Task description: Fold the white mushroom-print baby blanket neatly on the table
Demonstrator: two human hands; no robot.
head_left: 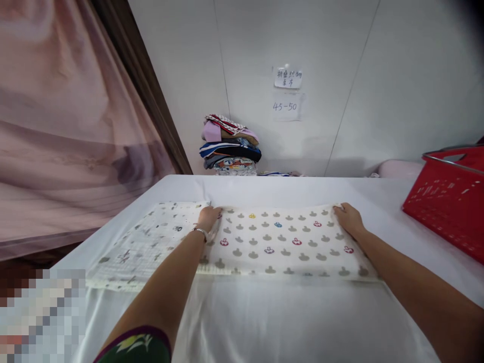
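A white cloth point(276, 242) printed with grey and coloured duck-like shapes lies spread across the table. My left hand point(209, 218), with a bracelet at the wrist, is closed on its far left corner. At the far right corner, my right hand point(348, 219) pinches the same cloth. To the left, partly behind my left forearm, lies another white cloth point(143, 247) with small grey prints. Whether the two pieces are joined under my left hand I cannot tell.
The table point(302, 322) has a white cover. A red basket point(449, 201) stands at its right edge. Beyond the far edge rises a stack of folded fabrics point(230, 146). A pink curtain point(68, 111) hangs at the left, and paper notes point(288, 107) are on the wall.
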